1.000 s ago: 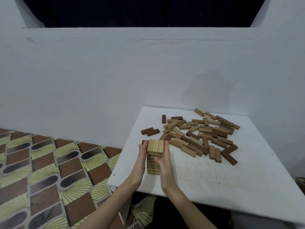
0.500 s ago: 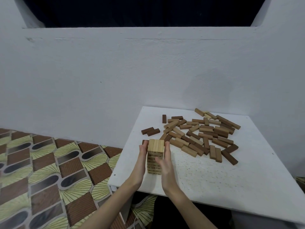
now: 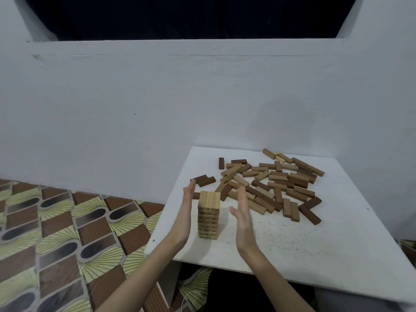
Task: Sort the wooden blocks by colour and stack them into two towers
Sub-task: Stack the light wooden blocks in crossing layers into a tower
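A tower of light wooden blocks [image 3: 208, 215] stands upright near the left front of the white table [image 3: 315, 248]. My left hand [image 3: 185, 212] is flat beside the tower's left side, a small gap away. My right hand [image 3: 242, 212] is flat to the tower's right, farther from it. Neither hand holds anything. A loose pile of light and dark brown blocks [image 3: 276, 185] lies spread over the back right of the table. Two dark blocks [image 3: 203, 180] lie apart behind the tower, and a dark block end [image 3: 196, 195] peeks out behind my left hand.
A single dark block [image 3: 221, 163] lies near the table's back edge. A white wall [image 3: 157, 97] rises right behind the table. Patterned brown and green floor [image 3: 56, 233] spreads to the left, below the table's left edge.
Both hands have come off the sides of the light tower and moved outward, the right one farther. The tower stands on its own.
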The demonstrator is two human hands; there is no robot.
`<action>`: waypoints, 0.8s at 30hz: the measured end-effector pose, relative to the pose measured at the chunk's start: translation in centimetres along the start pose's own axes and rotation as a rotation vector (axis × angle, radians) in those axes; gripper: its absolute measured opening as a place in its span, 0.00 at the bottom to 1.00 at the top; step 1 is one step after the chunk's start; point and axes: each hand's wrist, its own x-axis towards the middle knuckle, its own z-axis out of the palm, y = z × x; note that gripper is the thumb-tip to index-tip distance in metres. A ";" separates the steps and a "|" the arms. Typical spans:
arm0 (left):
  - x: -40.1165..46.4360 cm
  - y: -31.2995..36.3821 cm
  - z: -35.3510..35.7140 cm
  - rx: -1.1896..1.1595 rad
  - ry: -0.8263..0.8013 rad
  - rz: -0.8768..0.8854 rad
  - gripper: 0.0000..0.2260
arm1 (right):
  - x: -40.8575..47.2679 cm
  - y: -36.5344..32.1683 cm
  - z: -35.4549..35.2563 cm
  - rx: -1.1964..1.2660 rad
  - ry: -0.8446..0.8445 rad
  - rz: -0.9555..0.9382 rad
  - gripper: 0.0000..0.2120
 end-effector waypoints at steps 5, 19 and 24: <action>1.2 2.4 1.8 0.155 -0.009 0.175 0.22 | 2.3 -1.6 -4.4 -0.060 0.116 -0.071 0.31; 4.6 -5.9 16.3 0.470 -0.170 0.244 0.08 | 4.7 0.4 -18.6 -0.471 0.235 0.002 0.14; 9.3 -7.7 20.1 0.549 -0.176 0.203 0.09 | 8.6 1.3 -22.4 -0.581 0.230 0.037 0.15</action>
